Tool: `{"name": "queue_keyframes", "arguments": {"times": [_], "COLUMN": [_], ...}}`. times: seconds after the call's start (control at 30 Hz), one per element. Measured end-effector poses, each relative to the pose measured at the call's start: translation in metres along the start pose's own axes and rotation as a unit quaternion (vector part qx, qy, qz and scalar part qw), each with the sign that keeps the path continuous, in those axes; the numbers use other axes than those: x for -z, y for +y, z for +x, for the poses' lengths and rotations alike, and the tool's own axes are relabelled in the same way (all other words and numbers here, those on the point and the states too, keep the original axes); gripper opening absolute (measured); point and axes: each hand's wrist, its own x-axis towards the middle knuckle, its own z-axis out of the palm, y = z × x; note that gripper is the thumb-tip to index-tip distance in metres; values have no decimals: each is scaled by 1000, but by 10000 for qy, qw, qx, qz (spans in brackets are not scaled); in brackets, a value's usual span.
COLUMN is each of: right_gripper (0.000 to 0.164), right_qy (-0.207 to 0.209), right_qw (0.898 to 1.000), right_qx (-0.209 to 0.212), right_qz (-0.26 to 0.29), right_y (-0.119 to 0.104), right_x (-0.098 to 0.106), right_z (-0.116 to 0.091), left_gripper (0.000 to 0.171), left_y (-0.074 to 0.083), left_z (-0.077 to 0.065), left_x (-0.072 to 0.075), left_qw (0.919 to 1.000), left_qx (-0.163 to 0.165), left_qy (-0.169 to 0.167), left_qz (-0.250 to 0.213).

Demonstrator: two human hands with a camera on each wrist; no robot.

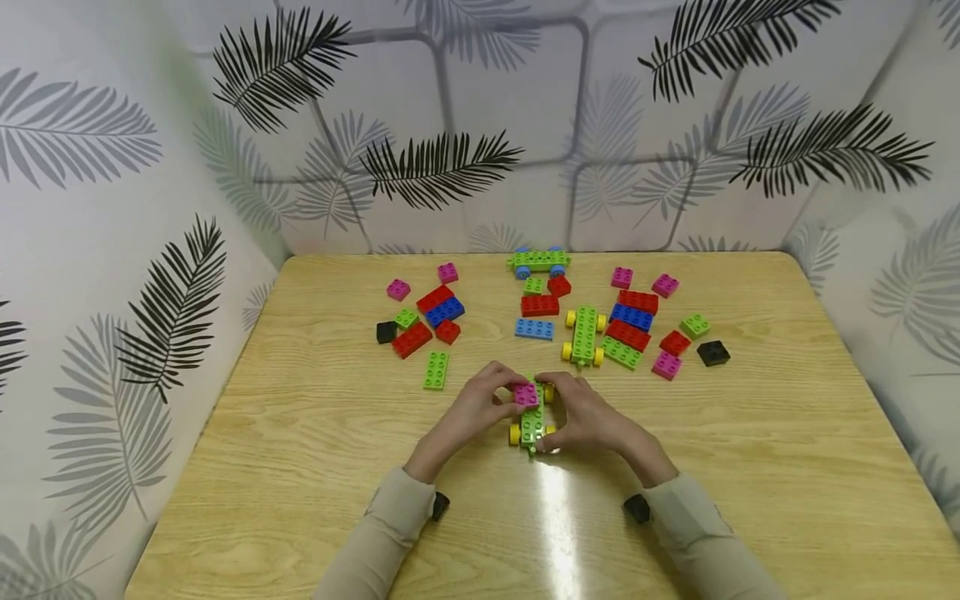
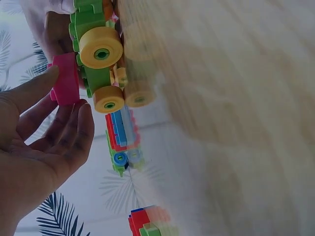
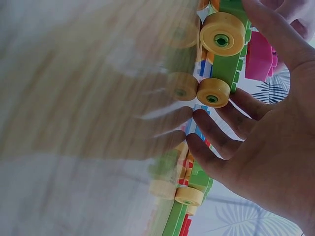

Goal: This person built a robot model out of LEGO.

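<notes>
Between thumb and fingertips my left hand [image 1: 477, 403] pinches a pink building brick [image 1: 527, 395], held over the far half of a green wheeled base [image 1: 532, 428]. The base has studs on top and yellow wheels, and stands on the table. In the left wrist view, the pink brick [image 2: 66, 78] is at the base's studded side; whether it is pressed on, I cannot tell. My right hand [image 1: 589, 415] holds the base from the right, thumb at its near end and fingers at the far end. The right wrist view shows yellow wheels [image 3: 214, 92] beside those fingers.
Farther back stand another yellow-wheeled green base [image 1: 585, 335] and a blue-wheeled one [image 1: 540, 262]. Loose bricks lie in groups to the left [image 1: 412, 340] and right [image 1: 627, 337]. A flat green brick [image 1: 436, 371] lies near my left hand. A patterned wall rises behind the wooden table [image 1: 300, 467].
</notes>
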Motion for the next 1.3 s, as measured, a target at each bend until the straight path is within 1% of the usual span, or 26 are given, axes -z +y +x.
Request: {"name": "queue_keyframes", "arguments": {"times": [0.2, 0.3, 0.53, 0.73, 0.97, 1.1, 1.3], "right_gripper": [95, 95, 95, 95, 95, 95, 97], "right_qy": [61, 50, 60, 72, 68, 70, 51], "right_qw": [9999, 9999, 9999, 9999, 9999, 9999, 10000], "right_qx": [120, 97, 70, 93, 73, 77, 44], "right_qz": [-66, -38, -47, -63, -80, -75, -32], "right_y": [2, 3, 3, 4, 3, 3, 4], "right_x": [-2, -2, -2, -2, -1, -1, -2], "right_z": [1, 1, 1, 0, 1, 1, 1], "left_gripper": [32, 33, 34, 34, 35, 35, 36], "left_y": [2, 4, 5, 6, 7, 6, 3], "left_z": [3, 3, 6, 8, 11, 12, 11], "left_x": [-2, -3, -4, -4, -3, -3, -5], "left_qw": [9999, 9999, 9996, 9989, 9979, 9978, 9983], "left_qx": [50, 67, 78, 111, -9, 15, 121], "left_qy": [-133, -142, -128, -190, -244, -268, -307], "left_qz": [-26, -3, 253, 414, 603, 601, 475]}}
